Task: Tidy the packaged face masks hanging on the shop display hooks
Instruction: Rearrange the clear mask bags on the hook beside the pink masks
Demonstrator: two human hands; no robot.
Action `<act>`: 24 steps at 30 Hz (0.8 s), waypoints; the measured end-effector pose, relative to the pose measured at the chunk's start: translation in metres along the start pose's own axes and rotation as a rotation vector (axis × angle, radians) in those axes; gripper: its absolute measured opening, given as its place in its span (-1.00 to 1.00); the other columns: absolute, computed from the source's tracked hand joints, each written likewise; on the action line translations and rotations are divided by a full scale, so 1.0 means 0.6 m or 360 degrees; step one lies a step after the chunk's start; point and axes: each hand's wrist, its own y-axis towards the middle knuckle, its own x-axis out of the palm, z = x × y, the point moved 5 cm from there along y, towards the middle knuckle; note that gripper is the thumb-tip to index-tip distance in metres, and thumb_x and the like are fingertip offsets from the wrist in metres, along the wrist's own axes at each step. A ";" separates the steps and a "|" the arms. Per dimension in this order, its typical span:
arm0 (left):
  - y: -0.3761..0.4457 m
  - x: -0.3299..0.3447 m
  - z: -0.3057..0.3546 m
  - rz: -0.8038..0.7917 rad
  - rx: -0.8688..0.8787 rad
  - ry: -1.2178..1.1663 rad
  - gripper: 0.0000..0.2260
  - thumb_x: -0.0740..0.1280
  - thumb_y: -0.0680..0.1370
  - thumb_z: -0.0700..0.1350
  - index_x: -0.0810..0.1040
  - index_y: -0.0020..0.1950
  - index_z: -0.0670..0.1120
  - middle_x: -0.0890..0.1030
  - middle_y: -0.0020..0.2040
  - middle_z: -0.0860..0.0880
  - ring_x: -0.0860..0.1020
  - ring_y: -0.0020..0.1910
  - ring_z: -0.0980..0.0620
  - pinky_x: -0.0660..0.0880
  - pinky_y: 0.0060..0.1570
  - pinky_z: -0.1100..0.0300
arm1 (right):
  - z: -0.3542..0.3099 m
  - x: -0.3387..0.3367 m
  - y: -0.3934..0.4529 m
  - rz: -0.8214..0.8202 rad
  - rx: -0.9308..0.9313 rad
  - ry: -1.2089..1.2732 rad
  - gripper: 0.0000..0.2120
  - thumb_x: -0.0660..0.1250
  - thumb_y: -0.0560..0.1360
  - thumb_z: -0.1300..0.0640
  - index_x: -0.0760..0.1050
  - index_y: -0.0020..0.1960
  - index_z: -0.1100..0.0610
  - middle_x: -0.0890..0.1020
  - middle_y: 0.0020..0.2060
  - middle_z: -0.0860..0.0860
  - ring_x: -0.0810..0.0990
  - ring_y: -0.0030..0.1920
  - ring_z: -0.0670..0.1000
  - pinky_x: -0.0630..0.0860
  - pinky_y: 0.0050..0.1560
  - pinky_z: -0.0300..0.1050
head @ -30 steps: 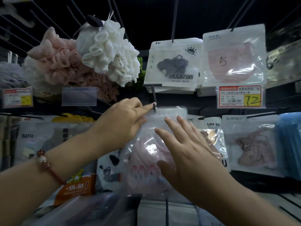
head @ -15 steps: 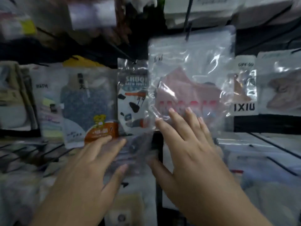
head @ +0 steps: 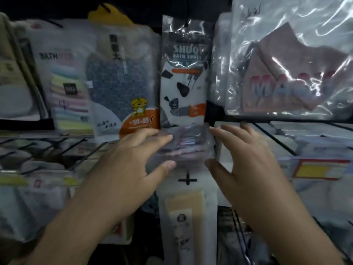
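- Change since a second ago: the left hand (head: 131, 159) no longer pinches the top of the pink mask packet (head: 290, 73) at its hook; both hands have dropped to the row below. The packet now hangs far right, upper corner of the view, flat and facing outward, touched by neither hand.
- Meaning for the task, as a judgement: that packet looks rehung and settled, and attention passes to the next item down.
- Item now addressed: a clear packet (head: 186, 148) at centre, blurred, with pale striped contents; whether it holds a mask cannot be told. It sits just below the bath towel pack (head: 184, 73) printed with black patches.
- Left hand: reaches forward from near left, palm turned inward, fingers spread and straight, fingertips at the clear packet's left edge, thumb below. Contact looks likely; a firm hold does not show.
- Right hand (head: 246, 161): reaches from near right, palm facing the left hand, fingers spread and slightly bent, thumb toward the packet's right edge. Whether it touches cannot be told.
- Surroundings: tiger-print pack (head: 133, 96) left of centre; striped cloth pack (head: 69, 96) farther left; yellow price tag (head: 321, 169) at right; wire hooks (head: 275, 138) along the lower row.
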 end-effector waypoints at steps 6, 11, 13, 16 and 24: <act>0.011 0.012 -0.014 -0.0035 0.0072 -0.0059 -0.60 0.29 0.56 0.20 0.46 0.41 0.26 0.42 0.32 0.30 0.32 0.38 0.20 0.18 0.17 0.32 | -0.002 0.023 -0.002 0.0159 -0.0004 0.0034 -0.60 0.36 0.55 0.02 0.45 0.36 -0.20 0.47 0.19 -0.34 0.31 0.15 -0.37 0.20 0.24 -0.48; 0.004 0.019 -0.034 0.0100 0.0207 -0.0125 -0.72 0.28 0.62 0.10 0.59 0.31 0.15 0.59 0.21 0.20 0.50 0.23 0.07 0.42 0.16 0.12 | 0.011 0.032 -0.017 0.0424 0.0176 0.0259 -0.83 0.43 0.51 0.09 0.66 0.08 -0.10 0.62 -0.06 -0.28 0.55 -0.05 -0.24 0.36 -0.04 -0.49; 0.001 0.023 -0.040 0.0134 0.0258 -0.0172 -0.69 0.23 0.62 0.13 0.59 0.30 0.13 0.61 0.20 0.18 0.51 0.23 0.05 0.46 0.17 0.06 | 0.009 0.032 -0.023 0.0538 0.0198 0.0293 -0.87 0.44 0.51 0.11 0.67 0.01 -0.08 0.64 -0.12 -0.24 0.58 -0.09 -0.24 0.41 -0.08 -0.44; -0.001 0.027 -0.044 0.0198 0.0326 -0.0247 -0.68 0.22 0.61 0.10 0.60 0.30 0.09 0.64 0.19 0.13 0.55 0.20 0.02 0.52 0.14 -0.02 | -0.006 0.030 -0.028 0.0692 0.0170 0.0200 -0.89 0.43 0.52 0.14 0.68 0.01 -0.01 0.66 -0.14 -0.19 0.57 -0.17 -0.23 0.43 -0.15 -0.41; -0.007 0.019 -0.055 0.0569 0.0530 -0.0202 -0.81 0.34 0.60 -0.08 0.68 0.15 -0.07 0.72 -0.01 -0.03 0.67 -0.05 -0.09 0.59 -0.17 -0.03 | -0.044 0.043 -0.041 0.0858 0.0154 0.0292 -0.81 0.39 0.54 0.10 0.60 0.15 0.01 0.55 -0.02 -0.18 0.50 0.00 -0.24 0.39 0.00 -0.45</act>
